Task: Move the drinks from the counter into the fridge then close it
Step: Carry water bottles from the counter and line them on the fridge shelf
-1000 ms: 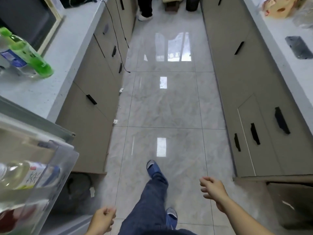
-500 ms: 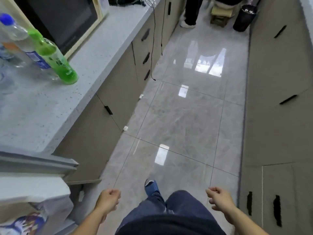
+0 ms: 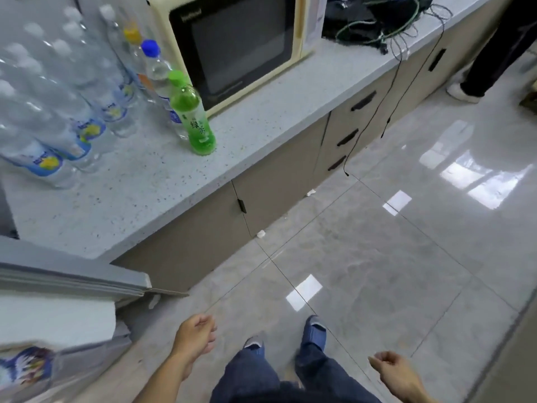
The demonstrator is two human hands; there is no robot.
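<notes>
A green tea bottle (image 3: 193, 114) stands upright near the front edge of the speckled grey counter (image 3: 139, 199). Behind it is a clear bottle with a blue cap (image 3: 155, 69) and one with a yellow cap (image 3: 132, 39). Several clear water bottles with blue labels (image 3: 72, 123) crowd the counter's left. The open fridge door (image 3: 58, 330) juts in at lower left, with a labelled drink (image 3: 26, 365) in its shelf. My left hand (image 3: 196, 335) hangs low beside the door, loosely curled and holding nothing. My right hand (image 3: 395, 373) hangs at lower right, also holding nothing.
A cream microwave (image 3: 232, 45) sits on the counter behind the bottles, with tangled cables (image 3: 380, 30) further along. Drawers line the cabinet below. Another person's legs (image 3: 494, 53) stand at upper right. My feet in blue shoes (image 3: 313, 330) are on the glossy tiled floor.
The view has swung left and up, bringing the counter, the bottles and the microwave into view. Both hands stay low and hold nothing.
</notes>
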